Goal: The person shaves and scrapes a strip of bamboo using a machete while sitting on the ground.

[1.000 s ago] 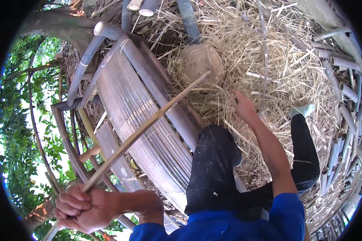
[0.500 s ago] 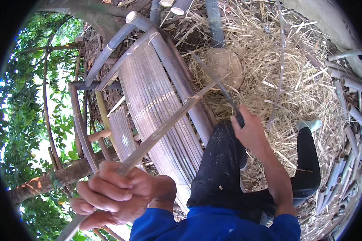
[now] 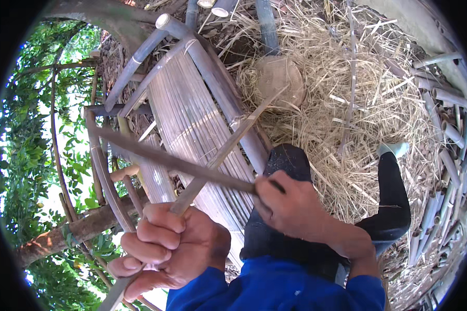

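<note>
My left hand (image 3: 166, 246) is closed round a long, thin bamboo strip (image 3: 236, 137), which slants up and away to the right, its lower end sticking out below my fist. In my right hand (image 3: 293, 210) is the handle of a long knife (image 3: 176, 165). The blade points to the left and crosses the strip just above my left fist; whether they touch I cannot tell. Motion blurs the blade's tip. Beneath both hands are a slatted bamboo bench (image 3: 176, 98) and my bent leg in dark trousers (image 3: 288, 160).
Pale shavings (image 3: 379, 119) cover the ground ahead and to the right, round a round wooden block (image 3: 280, 80). Cut bamboo lengths (image 3: 454, 135) are piled along the right. A log rail (image 3: 83, 228) and green foliage (image 3: 31, 135) lie to the left.
My right hand has come back toward me and left, and the knife has swung from pointing away at the strip's far end to lying across it near my left fist. My left hand shifted slightly right.
</note>
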Demonstrator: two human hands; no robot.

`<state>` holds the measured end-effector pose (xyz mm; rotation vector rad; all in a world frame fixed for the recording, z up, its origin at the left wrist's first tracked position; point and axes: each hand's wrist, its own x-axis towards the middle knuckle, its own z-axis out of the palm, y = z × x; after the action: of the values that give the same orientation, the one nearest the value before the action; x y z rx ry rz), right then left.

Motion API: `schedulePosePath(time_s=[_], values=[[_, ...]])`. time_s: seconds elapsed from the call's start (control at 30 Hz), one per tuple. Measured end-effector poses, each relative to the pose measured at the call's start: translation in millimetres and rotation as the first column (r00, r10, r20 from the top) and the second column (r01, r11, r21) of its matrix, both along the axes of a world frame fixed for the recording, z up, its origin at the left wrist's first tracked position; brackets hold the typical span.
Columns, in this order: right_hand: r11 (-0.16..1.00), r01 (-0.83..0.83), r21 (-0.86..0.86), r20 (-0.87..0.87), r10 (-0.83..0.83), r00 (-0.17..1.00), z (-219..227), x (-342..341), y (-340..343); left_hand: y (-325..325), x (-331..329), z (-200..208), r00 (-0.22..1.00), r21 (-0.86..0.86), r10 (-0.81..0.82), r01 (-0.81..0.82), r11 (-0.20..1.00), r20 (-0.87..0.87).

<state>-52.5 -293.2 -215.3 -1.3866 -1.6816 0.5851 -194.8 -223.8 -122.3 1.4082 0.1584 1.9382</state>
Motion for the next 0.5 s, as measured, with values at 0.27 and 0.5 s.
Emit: schedulePosePath(time_s=[0.27,0.5], values=[[0.996,0.022,-0.090,0.041,-0.018,0.999,-28.3,8.3,15.5,3.3,-3.3,3.6,0.998,-0.054,0.059,-0.058,0.997,0.016],[0.981,0.148,-0.124,0.112,-0.134,0.985,-45.0,9.9,22.0,11.0,-7.1,12.9,0.996,-0.093,0.083,-0.080,0.992,0.035]])
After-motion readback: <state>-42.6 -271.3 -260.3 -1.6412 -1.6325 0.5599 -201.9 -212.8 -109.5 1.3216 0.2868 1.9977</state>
